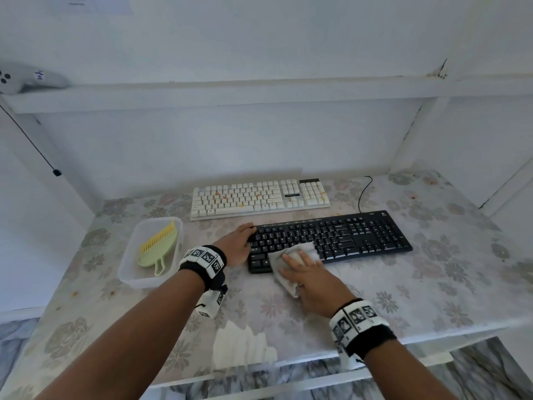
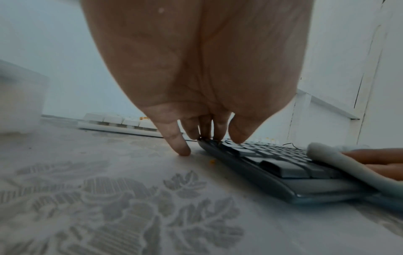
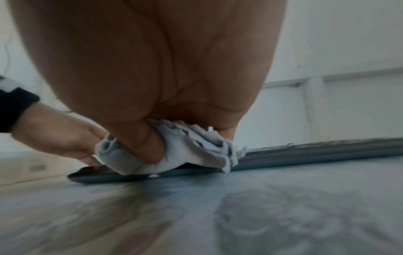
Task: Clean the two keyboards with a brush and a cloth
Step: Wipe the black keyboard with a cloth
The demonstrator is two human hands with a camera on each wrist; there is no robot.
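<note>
A black keyboard (image 1: 346,238) lies in front of a white keyboard (image 1: 259,197) that has orange crumbs on its keys. My left hand (image 1: 249,230) rests with straight fingers (image 2: 205,132) on the black keyboard's (image 2: 283,170) far left corner, the little finger touching the table. My right hand (image 1: 300,267) presses a grey-white cloth (image 1: 291,252) onto the left front keys. Its fingers lie flat on top, and the thumb (image 3: 141,146) is tucked into the bunched cloth (image 3: 191,148). A yellow and green brush (image 1: 157,246) lies in a clear tray (image 1: 127,272).
The tray stands left of the black keyboard (image 3: 327,151), near my left wrist. A black cable (image 1: 362,194) runs from that keyboard toward the back wall. A shelf (image 1: 259,96) overhangs the floral-covered table (image 1: 403,298), and a white controller (image 1: 28,79) sits on it. A small crumb (image 2: 211,161) lies beside the keyboard.
</note>
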